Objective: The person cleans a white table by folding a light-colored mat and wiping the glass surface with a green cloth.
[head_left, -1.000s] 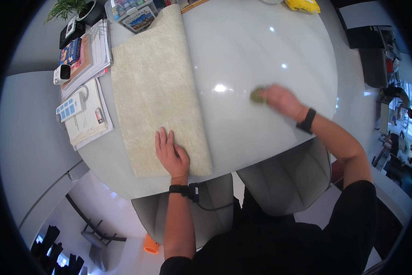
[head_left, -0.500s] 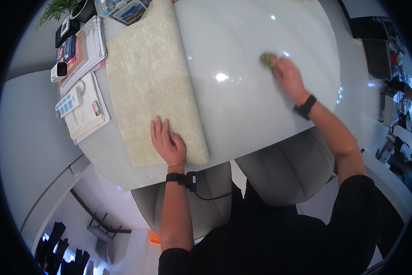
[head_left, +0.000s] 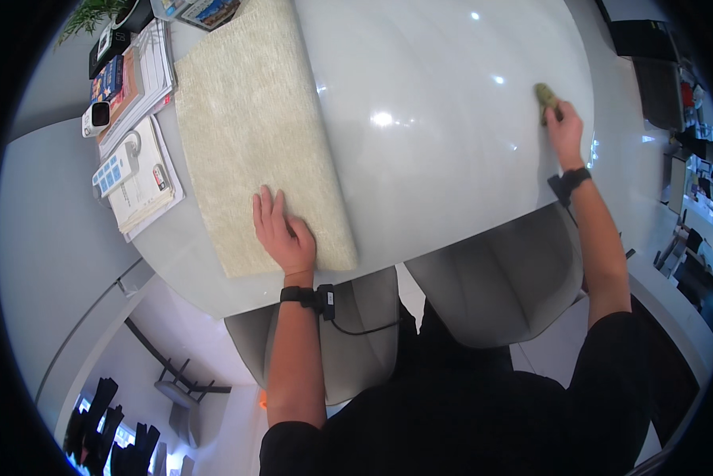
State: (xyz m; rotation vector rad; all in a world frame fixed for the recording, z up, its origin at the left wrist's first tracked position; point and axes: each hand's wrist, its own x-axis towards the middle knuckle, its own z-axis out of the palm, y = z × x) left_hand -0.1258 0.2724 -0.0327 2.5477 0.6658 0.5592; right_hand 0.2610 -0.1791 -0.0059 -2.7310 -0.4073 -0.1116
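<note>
My left hand (head_left: 283, 236) lies flat with its fingers stretched out on a folded beige cloth (head_left: 245, 127), close to the cloth's near edge. The cloth covers the left part of the glossy white table (head_left: 436, 174). Over by the table's right edge, my right hand (head_left: 564, 133) grips a small olive-green cleaning cloth (head_left: 544, 97), pressed to the tabletop. Part of the green cloth is hidden under my fingers.
At the left edge lie stacked papers and books (head_left: 146, 71), a white power strip (head_left: 115, 169) and a small white device (head_left: 96, 119). A potted plant (head_left: 95, 16) stands at the far left. Two grey chairs (head_left: 491, 278) are tucked against the near edge.
My right hand has moved to the right across the tabletop with the green cloth, toward the table's edge. The left hand stays resting on the beige cloth.
</note>
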